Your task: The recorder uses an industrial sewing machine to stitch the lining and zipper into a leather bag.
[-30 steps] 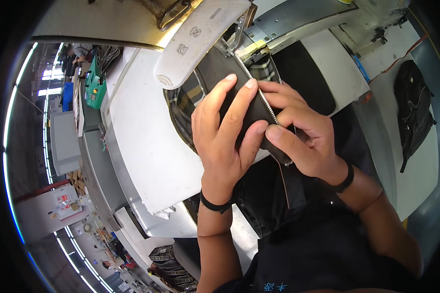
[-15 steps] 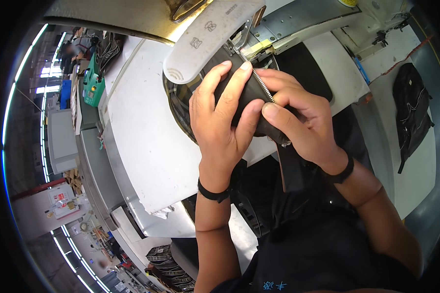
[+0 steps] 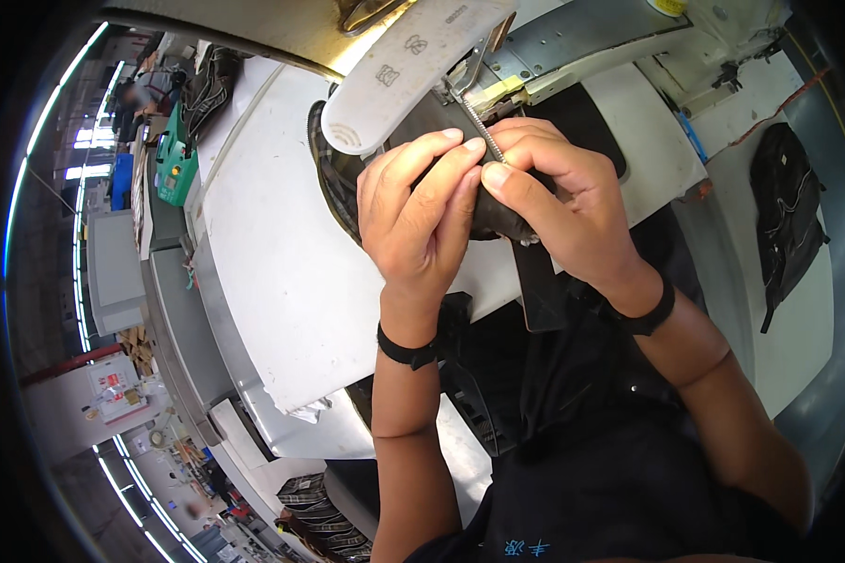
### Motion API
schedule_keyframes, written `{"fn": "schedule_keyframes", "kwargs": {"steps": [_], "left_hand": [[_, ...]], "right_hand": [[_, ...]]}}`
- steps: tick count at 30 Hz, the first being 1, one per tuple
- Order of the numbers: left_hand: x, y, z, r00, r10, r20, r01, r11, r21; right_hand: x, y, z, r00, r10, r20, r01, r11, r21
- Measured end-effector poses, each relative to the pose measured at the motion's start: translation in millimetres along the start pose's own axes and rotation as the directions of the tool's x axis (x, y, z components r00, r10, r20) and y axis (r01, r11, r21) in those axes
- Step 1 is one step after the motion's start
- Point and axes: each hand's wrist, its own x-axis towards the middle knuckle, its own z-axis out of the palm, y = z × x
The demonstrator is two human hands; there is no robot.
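Dark fabric piece with a toothed zipper lies beneath both hands. The right hand bends inward, thumb and curled fingers pinched on the zipper edge. The left hand arches over the fabric, fingers and thumb drawn together, tips resting on it; whether it grips, I cannot tell. Both forearms rise from below, wrists banded. Around them spreads the white counter; a white machine cover slants just beyond.

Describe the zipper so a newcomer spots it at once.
Over the white table, find the left hand and right hand touching dark fabric. Between them slants the zipper, a narrow row of pale teeth, unlike the smooth dark fabric beside it.
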Motion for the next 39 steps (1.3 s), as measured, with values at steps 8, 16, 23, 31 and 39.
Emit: {"fn": "schedule_keyframes", "kwargs": {"steps": [8,16,23,31,39], "left_hand": [[6.1,-16.6,2.5,0.999,-0.049,-0.014,0.049,0.999,0.004],[1.6,-15.8,2.9,0.997,-0.073,-0.024,0.071,0.996,-0.057],[3.0,-20.2,7.9,0.978,-0.207,-0.04,0.201,0.972,-0.126],[3.2,-3.1,2.9,0.963,-0.271,-0.008,0.268,0.958,-0.102],[4.9,35.9,1.4,0.985,-0.11,0.131,0.112,0.994,-0.011]], "right_hand": [[16.2,-10.7,4.2,0.956,0.293,0.027,-0.294,0.956,0.002],[21.2,-11.7,6.8,0.956,0.293,0.033,-0.293,0.956,-0.006],[31.5,-15.8,6.1,0.941,0.336,0.029,-0.334,0.941,-0.06],[39.5,-3.5,9.9,0.951,0.309,-0.028,-0.31,0.942,-0.133],[35.0,-18.5,-8.9,0.885,0.458,0.078,-0.454,0.889,-0.065]]}}
